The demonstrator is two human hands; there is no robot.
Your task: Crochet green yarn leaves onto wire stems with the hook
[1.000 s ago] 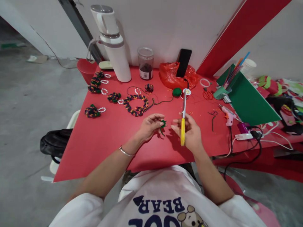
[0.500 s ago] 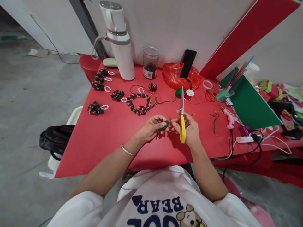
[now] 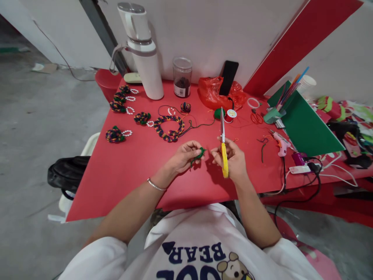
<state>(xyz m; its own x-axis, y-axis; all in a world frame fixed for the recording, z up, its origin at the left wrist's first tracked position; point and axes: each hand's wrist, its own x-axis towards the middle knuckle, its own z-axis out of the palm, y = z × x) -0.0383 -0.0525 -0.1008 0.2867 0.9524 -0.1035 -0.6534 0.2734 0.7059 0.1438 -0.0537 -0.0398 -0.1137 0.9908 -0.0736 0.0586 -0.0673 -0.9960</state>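
My left hand (image 3: 184,156) pinches a small green yarn piece (image 3: 199,154) just above the red table (image 3: 122,171). My right hand (image 3: 233,161) grips yellow-handled scissors (image 3: 223,147), whose blades point up and away from me. The two hands are a few centimetres apart over the table's near middle. A ball of green yarn (image 3: 218,113) and a small thread spool (image 3: 231,114) lie behind the scissors' tip. A multicoloured yarn wreath (image 3: 169,128) lies further back on the left.
Several small yarn flowers with pearl loops (image 3: 115,135) sit at the left. A white flask (image 3: 142,50), a jar (image 3: 182,77), a red bag (image 3: 214,92) and a phone (image 3: 228,77) stand along the wall. A glue gun (image 3: 280,143), cables and a green board (image 3: 305,122) lie at the right.
My hands have drawn slightly closer together, and the scissors have tilted a little more upright. The view has shifted slightly.
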